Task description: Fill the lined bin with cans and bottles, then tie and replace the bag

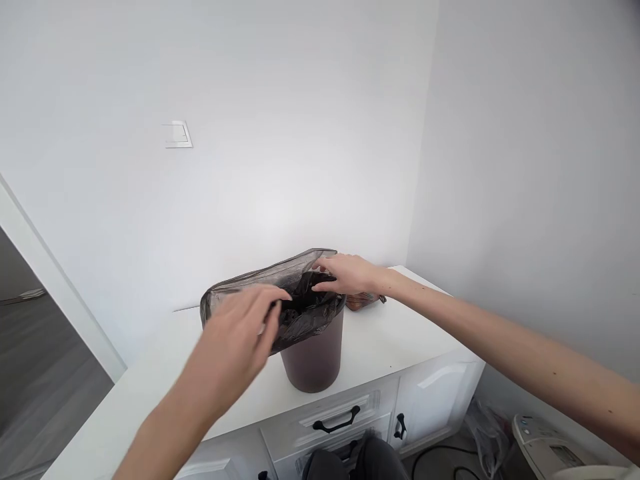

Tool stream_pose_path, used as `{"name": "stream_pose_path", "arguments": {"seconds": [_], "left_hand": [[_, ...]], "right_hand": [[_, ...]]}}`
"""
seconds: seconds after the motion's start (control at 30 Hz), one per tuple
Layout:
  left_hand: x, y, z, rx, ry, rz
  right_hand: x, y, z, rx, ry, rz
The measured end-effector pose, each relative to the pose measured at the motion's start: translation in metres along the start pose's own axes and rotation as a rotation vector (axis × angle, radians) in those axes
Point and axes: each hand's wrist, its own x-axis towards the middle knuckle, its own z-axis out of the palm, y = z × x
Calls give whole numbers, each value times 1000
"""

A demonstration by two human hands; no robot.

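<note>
A small dark brown bin point(314, 357) stands on a white countertop point(385, 337). A grey-black plastic bag point(267, 283) sits in it, its mouth spread wide above the rim. My left hand point(240, 333) reaches to the bag's near-left edge, fingers bent toward the plastic. My right hand point(350, 273) is at the bag's far-right edge, thumb and fingers pinching the film.
A small brownish object point(365, 301) lies on the counter behind my right wrist. White drawers with black handles point(336, 421) are below the counter. A white appliance point(550, 450) sits on the floor at right. A light switch point(178, 135) is on the wall.
</note>
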Motion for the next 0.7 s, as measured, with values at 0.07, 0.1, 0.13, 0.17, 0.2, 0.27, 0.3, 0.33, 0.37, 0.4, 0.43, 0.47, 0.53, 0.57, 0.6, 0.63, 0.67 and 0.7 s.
{"name": "stream_pose_path", "arguments": {"seconds": [0.07, 0.1, 0.13, 0.17, 0.2, 0.27, 0.3, 0.33, 0.37, 0.4, 0.43, 0.47, 0.53, 0.57, 0.6, 0.63, 0.67, 0.7], "left_hand": [[5, 3, 19, -11, -155, 48], [8, -1, 28, -21, -226, 37], [10, -7, 37, -32, -277, 4], [12, -16, 44, -46, -310, -39], [13, -25, 50, -63, -329, -83], [14, -40, 56, -112, -345, -141], [14, -46, 58, -142, -348, -147], [13, -50, 58, -175, -348, -142], [13, -53, 59, -207, -349, -138], [12, -54, 59, -238, -354, -143], [12, -56, 60, -265, -362, -157], [11, -57, 61, -288, -371, -178], [11, -62, 66, -331, -384, -203], [10, -66, 69, -352, -387, -202], [9, -70, 72, -373, -391, -194], [8, -75, 76, -395, -399, -186], [7, -81, 80, -416, -412, -183], [6, -86, 84, -436, -426, -188]], "right_hand": [[-9, 5, 1, 86, -50, -66], [-12, 8, 2, 146, -89, -112], [-16, 10, 4, 209, -128, -158], [-19, 13, 6, 268, -160, -199], [-21, 16, 8, 316, -174, -230], [-26, 19, 13, 386, -155, -272], [-28, 20, 16, 416, -128, -282], [-30, 20, 17, 449, -92, -286], [-33, 20, 18, 478, -51, -285], [-37, 19, 18, 499, -8, -281], [-42, 18, 17, 506, 36, -280], [-47, 17, 16, 496, 79, -283], [-61, 18, 13, 434, 145, -306], [-68, 19, 13, 387, 166, -325], [-76, 23, 14, 333, 175, -346], [-83, 28, 16, 276, 168, -364], [-90, 34, 20, 220, 138, -376], [-95, 40, 24, 171, 91, -381]]}}
